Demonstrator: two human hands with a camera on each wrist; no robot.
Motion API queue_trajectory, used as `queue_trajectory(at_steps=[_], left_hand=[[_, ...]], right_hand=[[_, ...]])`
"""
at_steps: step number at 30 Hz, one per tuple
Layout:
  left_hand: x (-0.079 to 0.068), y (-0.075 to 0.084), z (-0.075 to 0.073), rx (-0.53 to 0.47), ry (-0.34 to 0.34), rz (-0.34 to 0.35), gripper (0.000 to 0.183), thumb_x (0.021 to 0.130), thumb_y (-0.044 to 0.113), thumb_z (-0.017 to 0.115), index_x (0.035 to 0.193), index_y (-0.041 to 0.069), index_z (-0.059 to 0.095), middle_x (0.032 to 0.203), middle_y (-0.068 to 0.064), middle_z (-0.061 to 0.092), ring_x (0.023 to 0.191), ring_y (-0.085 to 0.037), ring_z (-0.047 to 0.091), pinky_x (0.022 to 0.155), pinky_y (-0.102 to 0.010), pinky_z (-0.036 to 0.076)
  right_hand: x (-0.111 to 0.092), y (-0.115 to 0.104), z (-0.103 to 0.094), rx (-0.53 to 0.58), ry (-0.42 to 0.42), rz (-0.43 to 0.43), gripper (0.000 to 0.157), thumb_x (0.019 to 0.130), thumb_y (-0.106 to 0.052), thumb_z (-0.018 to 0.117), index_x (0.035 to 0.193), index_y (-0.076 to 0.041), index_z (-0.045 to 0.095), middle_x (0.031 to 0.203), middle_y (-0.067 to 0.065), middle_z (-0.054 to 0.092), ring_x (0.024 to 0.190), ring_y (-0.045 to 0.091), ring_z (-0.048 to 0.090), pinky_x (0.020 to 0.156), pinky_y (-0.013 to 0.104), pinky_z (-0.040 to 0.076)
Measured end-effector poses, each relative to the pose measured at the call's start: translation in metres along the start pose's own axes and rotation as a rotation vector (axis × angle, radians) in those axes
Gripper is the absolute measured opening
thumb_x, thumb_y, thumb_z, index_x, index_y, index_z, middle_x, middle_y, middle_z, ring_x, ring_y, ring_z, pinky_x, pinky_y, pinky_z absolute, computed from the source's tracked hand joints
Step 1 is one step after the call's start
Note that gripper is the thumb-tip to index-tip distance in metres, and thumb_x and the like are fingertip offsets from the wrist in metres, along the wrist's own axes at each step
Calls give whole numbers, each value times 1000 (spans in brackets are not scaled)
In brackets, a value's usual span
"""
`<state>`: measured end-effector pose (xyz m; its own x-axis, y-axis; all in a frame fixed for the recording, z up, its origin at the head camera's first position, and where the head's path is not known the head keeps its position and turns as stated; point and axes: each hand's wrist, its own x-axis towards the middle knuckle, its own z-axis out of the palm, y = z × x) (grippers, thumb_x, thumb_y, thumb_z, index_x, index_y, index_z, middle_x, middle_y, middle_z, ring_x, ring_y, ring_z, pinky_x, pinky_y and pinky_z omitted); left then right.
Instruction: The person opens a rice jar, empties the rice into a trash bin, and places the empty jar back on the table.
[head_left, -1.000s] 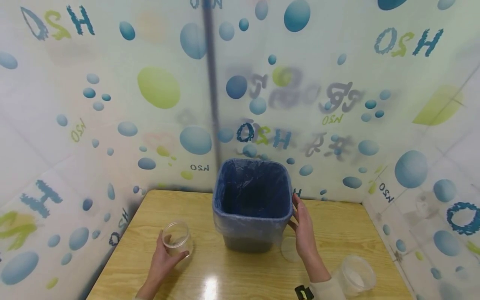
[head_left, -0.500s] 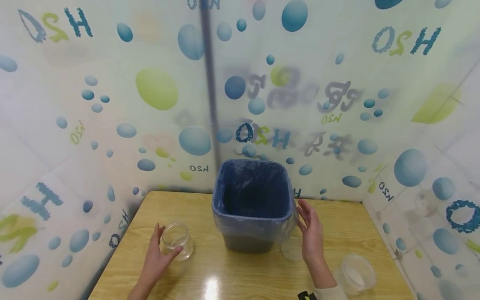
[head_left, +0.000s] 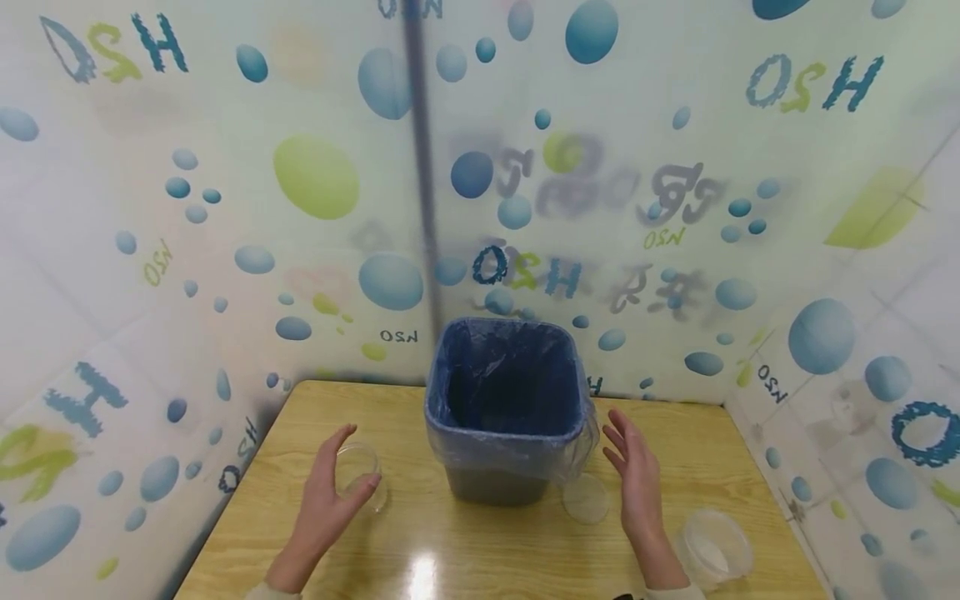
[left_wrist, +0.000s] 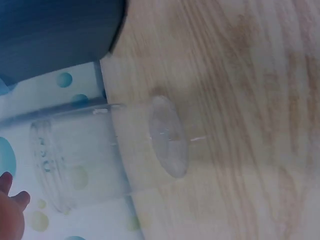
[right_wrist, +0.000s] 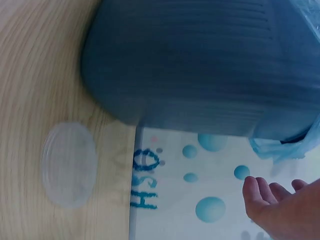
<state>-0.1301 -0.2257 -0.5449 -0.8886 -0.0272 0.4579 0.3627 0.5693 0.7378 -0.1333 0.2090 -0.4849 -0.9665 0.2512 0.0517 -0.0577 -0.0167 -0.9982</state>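
Note:
A clear, round plastic jar [head_left: 360,461] stands upright on the wooden table, left of the bin. My left hand [head_left: 324,500] is beside it and overlaps it in the head view, thumb and fingers spread apart. In the left wrist view the fingertips show at the edge, apart from the jar [left_wrist: 87,160]. A dark bin [head_left: 495,485] with a translucent bag [head_left: 517,454] folded over its rim stands mid-table. My right hand [head_left: 636,479] hovers just right of the bin, fingers relaxed and holding nothing. A gap shows between it and the bag in the right wrist view.
A flat, clear round lid [head_left: 587,498] lies on the table [head_left: 465,550] between the bin and my right hand. Another clear container [head_left: 716,546] stands at the front right, by my right forearm. Patterned curtains [head_left: 315,250] enclose the table's back and sides.
My right hand has left the bin's rim and drawn away to the right. My left hand has loosened from the jar and risen slightly. The bag's right side hangs looser.

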Motion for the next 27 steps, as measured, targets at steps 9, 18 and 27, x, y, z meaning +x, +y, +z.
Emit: queue_trajectory(at_steps=[9, 18, 27], left_hand=[[2, 11, 12, 28, -6, 272, 74, 81, 9, 81, 149, 3, 51, 142, -19, 57, 136, -18, 48, 111, -11, 25], [-7, 13, 26, 14, -12, 301, 67, 81, 8, 80, 142, -2, 55, 136, -19, 60, 127, -29, 55, 111, -12, 27], [-19, 13, 38, -34, -20, 212, 74, 81, 8, 82, 146, -1, 50, 140, -17, 60, 134, -25, 50, 112, -9, 24]], right_hand=[[-3, 7, -24, -282, -63, -34, 51, 113, -33, 39, 155, -5, 45, 157, 14, 46, 134, 19, 52, 96, 9, 44], [-8, 20, -54, -594, -93, -132, 49, 112, -35, 46, 152, -7, 50, 157, 15, 48, 137, 33, 51, 92, 5, 36], [-12, 27, -81, -829, -82, -246, 48, 110, -31, 49, 144, 3, 55, 150, 27, 50, 134, 51, 48, 99, 67, 44]])
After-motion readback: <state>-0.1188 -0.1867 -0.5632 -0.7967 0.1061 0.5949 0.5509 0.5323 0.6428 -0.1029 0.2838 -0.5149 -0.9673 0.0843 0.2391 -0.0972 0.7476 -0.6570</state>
